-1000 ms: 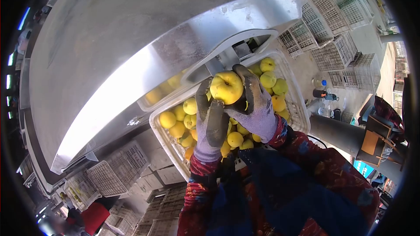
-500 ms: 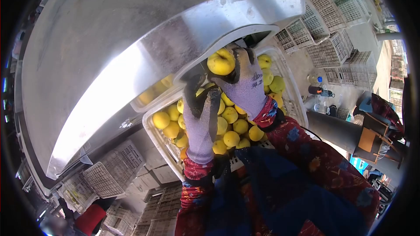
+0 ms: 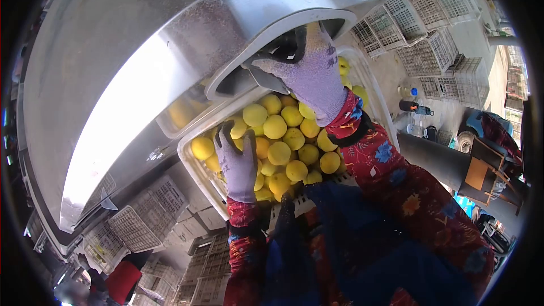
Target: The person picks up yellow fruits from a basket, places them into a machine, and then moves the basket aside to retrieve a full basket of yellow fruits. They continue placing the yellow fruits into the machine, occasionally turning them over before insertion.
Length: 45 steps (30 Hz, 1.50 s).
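My left hand (image 3: 237, 164), in a purple glove with dark fingertips, lies over the left side of the fruit crate. Its fingers and thumb are spread around a yellow apple (image 3: 237, 128) and do not look closed on it. Several more yellow apples (image 3: 279, 153) fill the white plastic crate (image 3: 381, 99). Gloved the same way, my right hand (image 3: 317, 73) reaches to an oval opening (image 3: 235, 79) in the metal machine, thumb and fingers apart. No fruit shows in it, though its fingertips are partly lost in the dark opening.
The broad curved metal rim (image 3: 170, 73) of the machine stands above the crate. Stacked plastic crates (image 3: 428, 59) are at the right, more crates (image 3: 148, 215) at lower left. Bottles (image 3: 415, 127) and a chair (image 3: 481, 175) stand right. A person in red (image 3: 122, 283) is at lower left.
My right hand has moved up into the opening, and the yellow apple it held is out of sight. My left hand has drawn back from the opening, down and left onto the apples.
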Tool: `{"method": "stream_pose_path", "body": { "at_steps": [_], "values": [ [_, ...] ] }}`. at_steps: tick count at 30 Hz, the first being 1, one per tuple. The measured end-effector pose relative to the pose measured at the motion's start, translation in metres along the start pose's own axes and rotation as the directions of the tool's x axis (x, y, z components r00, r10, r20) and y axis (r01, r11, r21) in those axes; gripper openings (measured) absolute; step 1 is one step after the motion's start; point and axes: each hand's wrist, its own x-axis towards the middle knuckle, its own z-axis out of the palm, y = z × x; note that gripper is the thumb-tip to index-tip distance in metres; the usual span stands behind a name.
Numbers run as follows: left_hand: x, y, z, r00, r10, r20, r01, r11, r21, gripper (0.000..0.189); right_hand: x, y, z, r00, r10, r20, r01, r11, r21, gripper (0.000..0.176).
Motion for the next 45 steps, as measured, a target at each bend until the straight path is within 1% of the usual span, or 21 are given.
{"method": "stream_pose_path", "body": {
  "at_steps": [2,3,5,8,11,14,15,17,19,22,23,24,26,27,29,31,33,36,38,43,45],
  "values": [
    [0.007,-0.025,0.016,0.994,0.103,0.027,-0.104,0.876,0.471,0.055,-0.025,0.012,-0.023,0.996,0.01,-0.086,-0.011,1.0,-0.011,0.068],
    [0.008,-0.029,0.022,0.997,0.055,0.052,-0.074,0.836,0.543,0.056,-0.04,0.022,-0.034,0.995,0.023,-0.101,-0.022,1.0,0.013,0.066],
    [0.007,-0.031,0.036,0.995,-0.057,0.084,-0.015,0.737,0.676,0.056,-0.065,0.064,-0.054,0.964,0.25,-0.091,-0.264,0.941,-0.21,0.064],
    [0.016,-0.033,0.044,0.994,-0.078,0.079,0.0,0.713,0.701,0.057,-0.075,0.12,-0.047,0.952,0.3,0.067,-0.17,0.697,-0.697,0.064],
    [0.018,-0.037,0.041,0.991,-0.059,0.12,-0.042,0.715,0.698,0.063,-0.068,0.133,-0.009,0.9,0.415,0.131,-0.083,0.46,-0.884,0.067],
    [0.016,-0.023,0.018,0.997,-0.015,0.081,-0.023,0.89,0.455,0.068,-0.057,0.127,-0.013,0.866,0.472,0.162,-0.145,0.548,-0.824,0.074],
    [0.014,-0.033,0.011,0.996,0.055,0.067,-0.078,0.902,0.424,0.068,-0.06,0.119,-0.019,0.9,0.385,0.204,-0.101,0.639,-0.763,0.075],
    [0.001,-0.034,0.001,0.995,-0.027,0.091,0.041,0.986,-0.162,0.064,-0.084,0.092,-0.036,0.94,0.201,0.277,0.015,0.785,-0.619,0.079],
    [-0.012,-0.002,-0.016,0.966,-0.125,0.226,0.237,0.779,-0.581,0.06,-0.092,0.059,-0.049,0.895,0.095,0.436,0.089,0.92,-0.382,0.083],
    [-0.021,0.015,-0.016,0.932,-0.081,0.352,0.354,0.402,-0.844,0.063,-0.089,0.017,-0.065,0.799,-0.024,0.6,0.132,0.982,-0.136,0.085],
    [-0.024,0.014,-0.013,0.919,-0.018,0.394,0.391,0.165,-0.905,0.07,-0.09,0.009,-0.068,0.763,-0.047,0.645,0.132,0.988,-0.084,0.085],
    [-0.027,0.018,-0.01,0.918,0.007,0.397,0.395,0.083,-0.915,0.071,-0.091,0.004,-0.069,0.762,-0.029,0.646,-0.073,0.989,0.132,0.083],
    [-0.031,0.028,-0.001,0.918,0.059,0.393,0.396,-0.08,-0.915,0.074,-0.095,-0.003,-0.069,0.748,-0.005,0.663,-0.446,0.736,0.509,0.08],
    [-0.031,0.042,-0.002,0.921,0.083,0.381,0.389,-0.138,-0.911,0.076,-0.1,0.0,-0.071,0.735,0.041,0.677,-0.506,0.698,0.507,0.076],
    [-0.034,0.043,-0.007,0.925,0.08,0.372,0.378,-0.067,-0.924,0.08,-0.106,0.0,-0.077,0.707,0.175,0.685,-0.63,0.595,0.499,0.079],
    [-0.041,0.047,-0.011,0.92,0.036,0.389,0.389,0.026,-0.921,0.089,-0.114,0.002,-0.073,0.757,0.183,0.627,-0.549,0.698,0.459,0.081],
    [-0.044,0.054,-0.009,0.946,0.032,0.323,0.32,0.074,-0.944,0.09,-0.121,0.003,-0.059,0.856,0.016,0.517,-0.212,0.922,0.323,0.082],
    [-0.043,0.063,-0.01,0.971,0.059,0.233,0.225,0.116,-0.967,0.09,-0.119,-0.016,-0.054,0.914,-0.004,0.405,0.055,0.992,-0.115,0.085],
    [-0.04,0.064,-0.018,0.97,0.078,0.231,0.219,0.136,-0.966,0.09,-0.121,-0.015,-0.048,0.946,-0.049,0.32,0.086,0.991,-0.103,0.079],
    [-0.032,0.065,-0.023,0.964,0.121,0.235,0.2,0.249,-0.948,0.09,-0.12,-0.026,-0.043,0.965,0.081,0.249,-0.112,0.987,0.113,0.077],
    [-0.03,0.062,-0.023,0.957,0.119,0.265,0.221,0.293,-0.93,0.089,-0.114,-0.024,-0.047,0.955,0.038,0.295,-0.028,0.999,-0.039,0.077]
  ]
}}
